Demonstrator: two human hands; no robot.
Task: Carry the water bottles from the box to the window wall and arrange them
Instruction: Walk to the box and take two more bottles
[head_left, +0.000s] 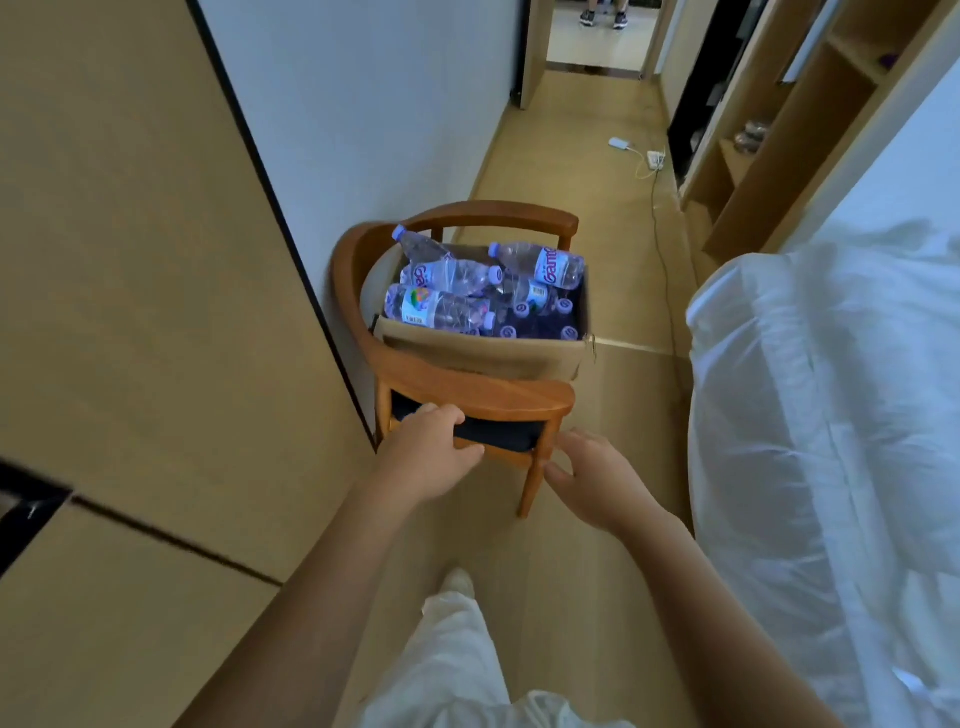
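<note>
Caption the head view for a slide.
Left hand grips the wooden chair bearing a box of water bottles; right hand open beside it.

- We've got the chair (467, 384) right ahead of us, up against the wall (363, 104) on our left.
- The box (483, 353) sits on its seat, between the two armrests.
- The water bottles (447, 306) are in the box, some lying across the top of the upright ones.
- Our left hand (431, 452) is on the near seat rail, under the near armrest; our right hand (597, 478) is just beside the chair's front leg.
- The bed (831, 415) runs along our right.
- Shelves (779, 130) stand farther back on the right, with a power strip (655, 158) on the floor before them.
</note>
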